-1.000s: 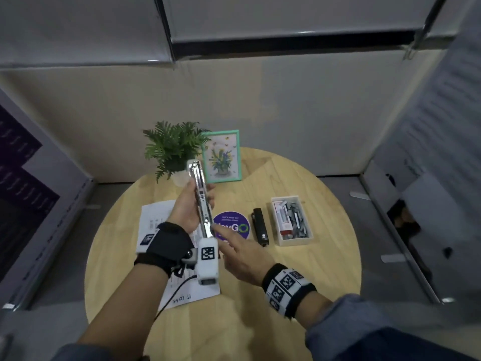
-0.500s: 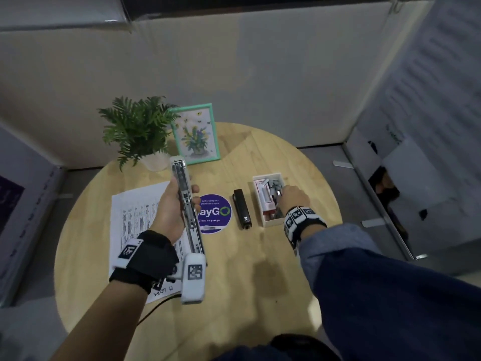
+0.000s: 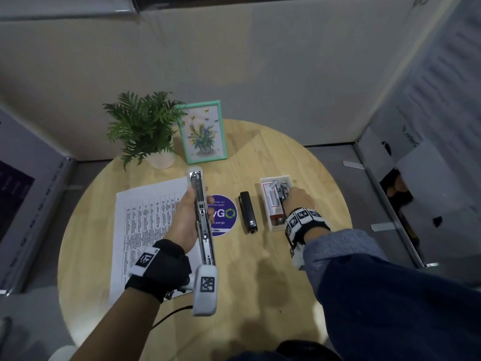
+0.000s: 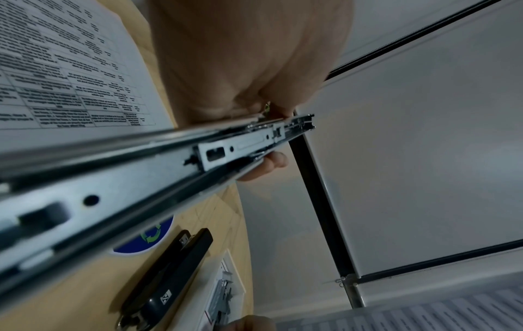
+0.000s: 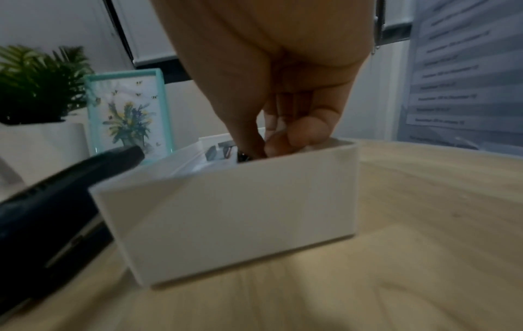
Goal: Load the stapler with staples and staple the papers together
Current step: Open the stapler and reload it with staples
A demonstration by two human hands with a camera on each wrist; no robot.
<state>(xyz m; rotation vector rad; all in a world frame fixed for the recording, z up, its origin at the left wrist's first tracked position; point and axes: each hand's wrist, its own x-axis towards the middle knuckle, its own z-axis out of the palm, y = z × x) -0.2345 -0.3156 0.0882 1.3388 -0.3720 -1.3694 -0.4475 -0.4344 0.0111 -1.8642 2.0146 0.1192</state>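
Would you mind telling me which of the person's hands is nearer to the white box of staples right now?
Right. The right hand reaches into the white box, fingertips down among the staples. The left hand is across the table over the papers, gripping the opened stapler.

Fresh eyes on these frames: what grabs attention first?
The opened white stapler with its bare metal staple channel, gripped by the left hand and held up over the printed paper sheets. Next, the right hand dipping its fingers into the small white box of staples, beside a black stapler on the round wooden table.
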